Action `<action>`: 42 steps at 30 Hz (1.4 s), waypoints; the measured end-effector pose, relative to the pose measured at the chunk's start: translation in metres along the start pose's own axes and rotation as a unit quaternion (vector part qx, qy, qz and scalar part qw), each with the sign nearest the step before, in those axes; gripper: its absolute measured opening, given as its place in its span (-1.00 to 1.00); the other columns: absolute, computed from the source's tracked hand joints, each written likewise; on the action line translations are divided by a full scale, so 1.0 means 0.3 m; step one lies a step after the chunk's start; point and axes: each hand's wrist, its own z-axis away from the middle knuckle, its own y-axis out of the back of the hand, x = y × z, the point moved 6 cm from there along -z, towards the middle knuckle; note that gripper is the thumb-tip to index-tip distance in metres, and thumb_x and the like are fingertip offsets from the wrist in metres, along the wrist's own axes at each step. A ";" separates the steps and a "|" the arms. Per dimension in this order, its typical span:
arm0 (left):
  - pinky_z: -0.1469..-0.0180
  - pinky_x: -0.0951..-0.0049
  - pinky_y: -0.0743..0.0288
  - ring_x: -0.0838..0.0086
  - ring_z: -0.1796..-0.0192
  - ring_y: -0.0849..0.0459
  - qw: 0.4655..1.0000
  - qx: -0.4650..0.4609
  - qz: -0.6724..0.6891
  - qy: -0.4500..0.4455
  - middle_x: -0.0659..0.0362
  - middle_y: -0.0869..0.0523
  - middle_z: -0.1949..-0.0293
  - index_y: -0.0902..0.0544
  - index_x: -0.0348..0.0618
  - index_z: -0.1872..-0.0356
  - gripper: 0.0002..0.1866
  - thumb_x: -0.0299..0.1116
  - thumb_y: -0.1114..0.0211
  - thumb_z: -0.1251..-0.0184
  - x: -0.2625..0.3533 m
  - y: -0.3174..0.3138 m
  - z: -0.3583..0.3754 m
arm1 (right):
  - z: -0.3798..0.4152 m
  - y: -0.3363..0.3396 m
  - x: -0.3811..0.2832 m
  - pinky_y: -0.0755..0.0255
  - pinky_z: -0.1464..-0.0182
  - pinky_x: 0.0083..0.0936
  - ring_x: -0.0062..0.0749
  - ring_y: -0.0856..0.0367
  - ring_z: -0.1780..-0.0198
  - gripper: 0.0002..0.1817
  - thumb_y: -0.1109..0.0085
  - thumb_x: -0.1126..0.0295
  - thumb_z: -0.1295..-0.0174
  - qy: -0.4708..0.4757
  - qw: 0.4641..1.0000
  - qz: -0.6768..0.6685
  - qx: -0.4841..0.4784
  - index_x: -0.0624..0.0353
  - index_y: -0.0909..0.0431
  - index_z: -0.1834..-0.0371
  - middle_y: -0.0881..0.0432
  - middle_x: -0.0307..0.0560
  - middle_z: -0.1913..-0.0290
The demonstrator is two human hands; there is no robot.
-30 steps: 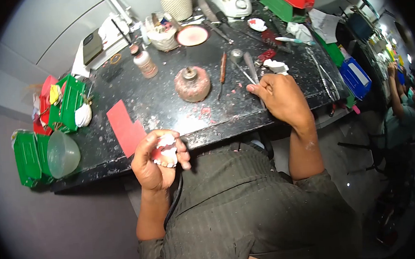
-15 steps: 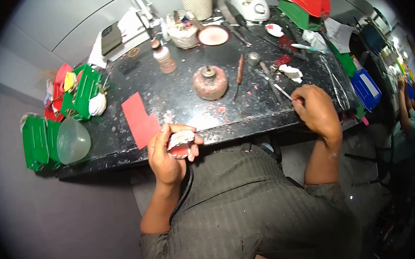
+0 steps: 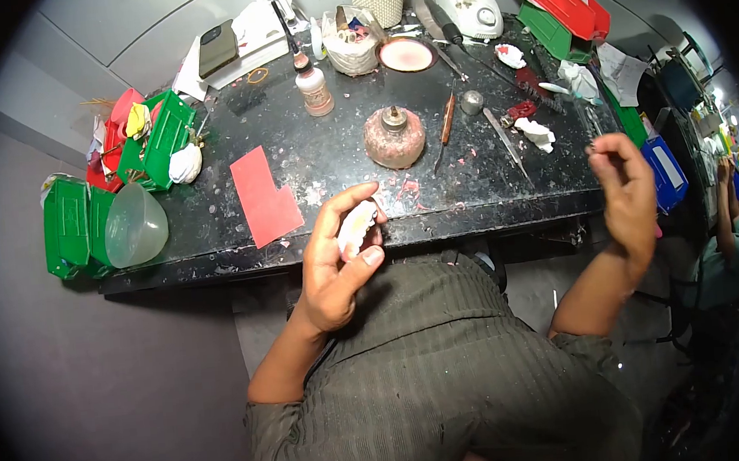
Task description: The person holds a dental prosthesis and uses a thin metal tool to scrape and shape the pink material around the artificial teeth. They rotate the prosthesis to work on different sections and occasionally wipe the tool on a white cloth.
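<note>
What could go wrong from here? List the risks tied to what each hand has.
1. The left hand pinches the dental cast in its fingertips beyond the bench edge, over the lap; a slip could drop it.
2. The right hand is raised off the bench with something thin and hard to make out; swinging back, it might knock the spirit lamp or the loose tools beside it.

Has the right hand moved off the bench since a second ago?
Yes. The right hand has lifted off the black bench, away from the tools beside the burner, and now hangs past the bench's right front corner.
</note>
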 end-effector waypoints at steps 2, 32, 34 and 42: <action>-0.21 0.48 -0.40 0.55 -0.05 -0.46 1.000 -0.005 -0.016 0.002 0.13 -0.52 -0.17 -0.26 -0.32 -0.59 -0.28 -0.46 -0.29 -0.45 0.010 -0.034 0.002 | 0.039 -0.160 -0.043 -0.61 -0.02 -0.61 -0.57 -0.70 0.10 -0.89 -0.26 0.61 -0.48 -0.018 0.979 -0.192 -0.067 0.26 -0.58 0.01 -0.72 -0.13 0.09; -0.52 0.25 -0.25 0.27 -0.45 -0.41 0.976 -0.062 -0.194 -0.083 -0.04 -0.37 -0.44 -0.26 -0.41 -0.55 -0.19 -0.20 -0.46 -0.48 0.009 -0.041 0.006 | 0.179 -0.539 -0.327 -0.78 -0.05 -0.31 -0.06 -0.89 0.03 -0.76 -0.37 0.76 -0.17 0.304 0.924 -0.180 -0.145 0.40 -0.72 0.08 -0.83 0.18 0.09; -0.52 0.25 -0.25 0.28 -0.45 -0.41 0.971 -0.057 -0.216 -0.087 -0.04 -0.38 -0.44 -0.27 -0.40 -0.55 -0.20 -0.19 -0.46 -0.49 0.010 -0.034 0.006 | 0.178 -0.543 -0.329 -0.78 -0.04 -0.31 -0.06 -0.89 0.03 -0.76 -0.37 0.75 -0.17 0.303 0.924 -0.181 -0.146 0.40 -0.72 0.09 -0.83 0.18 0.09; -0.51 0.26 -0.26 0.30 -0.43 -0.43 0.973 -0.058 -0.211 -0.072 -0.02 -0.40 -0.40 -0.27 -0.39 -0.55 -0.21 -0.19 -0.45 -0.51 0.007 -0.034 0.004 | 0.186 -0.547 -0.324 -0.77 0.01 -0.37 -0.10 -0.89 0.08 -0.80 -0.36 0.74 -0.17 0.295 0.928 -0.167 -0.154 0.40 -0.73 0.13 -0.83 0.17 0.11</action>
